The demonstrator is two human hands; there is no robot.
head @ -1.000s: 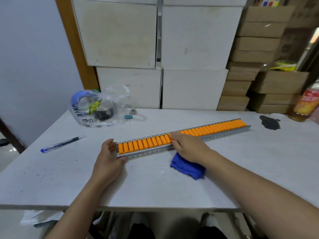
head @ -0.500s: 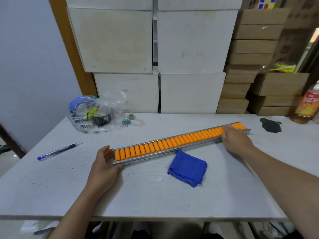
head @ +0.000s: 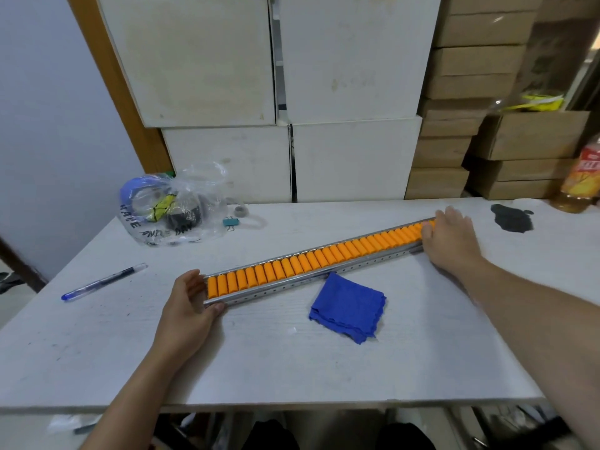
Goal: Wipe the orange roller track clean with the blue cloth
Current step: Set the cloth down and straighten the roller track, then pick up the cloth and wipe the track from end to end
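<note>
Both ends of the orange roller track (head: 319,257) held, blue cloth (head: 348,307) lying free.

Left hand (head: 190,300) clamped on near end, right hand (head: 453,241) closed over far end; track slanting across white tabletop (head: 292,362), folded cloth just beside its near rail, untouched by either grip.

A pen (head: 104,282) lies at the table's (head: 292,368) left, near a clear bag (head: 172,209) and a binder clip (head: 231,222). White boxes (head: 269,92) and cardboard boxes (head: 470,118) stand stacked behind. A bottle (head: 581,180) stands far right, beside a dark stain (head: 512,217).
</note>
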